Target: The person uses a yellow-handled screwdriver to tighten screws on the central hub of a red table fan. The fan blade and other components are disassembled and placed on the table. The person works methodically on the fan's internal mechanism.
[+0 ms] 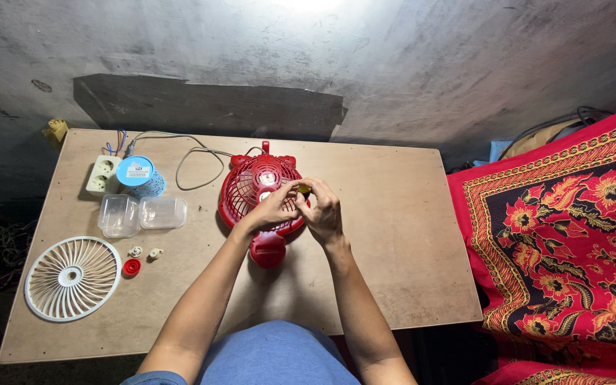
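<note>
From the head view, my left hand and right hand meet over the red fan lying on the wooden table, fingers pinched together on a small yellowish part above its rear grille. Left of the fan sit two clear plastic containers. Behind them are a blue-lidded tub and a white power strip. The white front grille, a red cap and two small white knobs lie nearer me. A red patterned cloth lies right of the table.
</note>
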